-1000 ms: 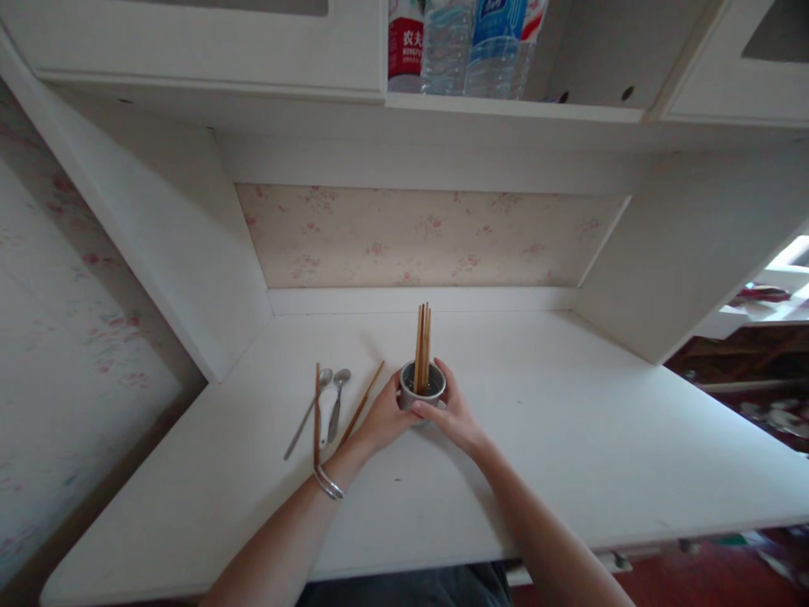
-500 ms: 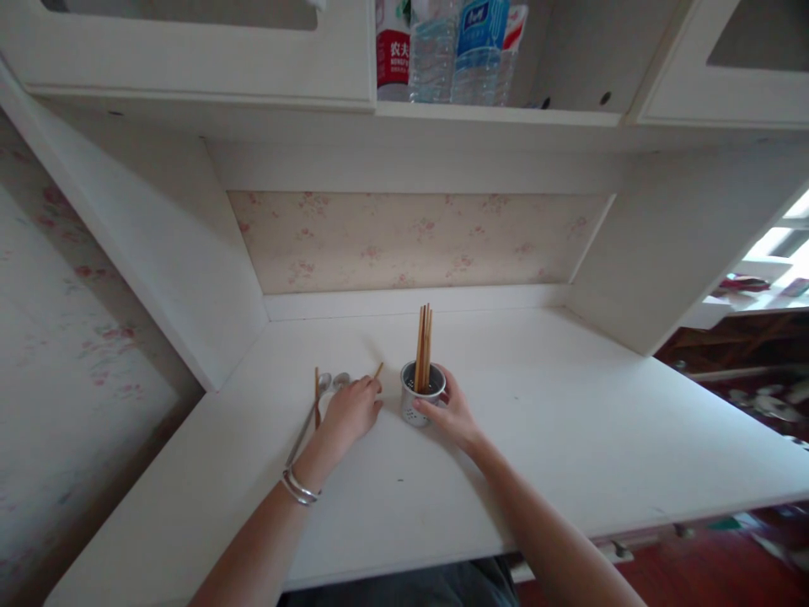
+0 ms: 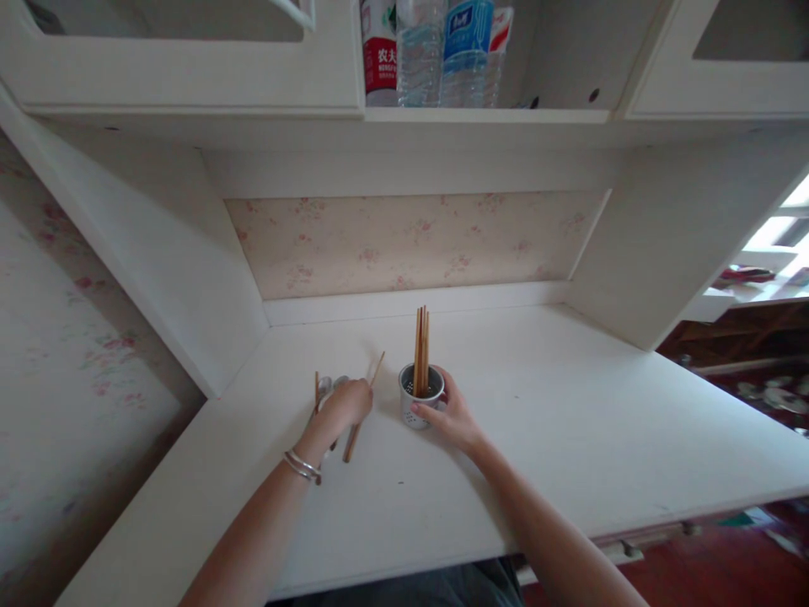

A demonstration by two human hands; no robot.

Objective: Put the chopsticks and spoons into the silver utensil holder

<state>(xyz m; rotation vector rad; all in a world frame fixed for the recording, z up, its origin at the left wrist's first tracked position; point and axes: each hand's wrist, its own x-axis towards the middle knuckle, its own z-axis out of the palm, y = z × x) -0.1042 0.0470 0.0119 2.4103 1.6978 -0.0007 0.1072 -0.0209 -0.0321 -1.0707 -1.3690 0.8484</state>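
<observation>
My right hand (image 3: 447, 415) is wrapped round the right side of a metal holder (image 3: 414, 413) with small holes in its wall. Several wooden chopsticks (image 3: 420, 350) stand upright in that holder. To its left, my left hand (image 3: 347, 405) is closed on a chopstick (image 3: 353, 443) that slants across the desk, its thin end pointing away from me. Beneath and beside this hand lie metal spoons (image 3: 324, 385) and another chopstick (image 3: 317, 384), partly hidden by the hand and wrist.
The white desk (image 3: 537, 421) runs up to a back panel with floral wallpaper (image 3: 404, 240). Overhead, a cabinet shelf (image 3: 493, 115) holds several plastic bottles (image 3: 420, 55). White side panels (image 3: 607, 244) close in the desk at left and right.
The chopstick in my left hand now shows at both ends, where before only a short tip stuck out. My right hand stays on the holder. The view has shifted slightly.
</observation>
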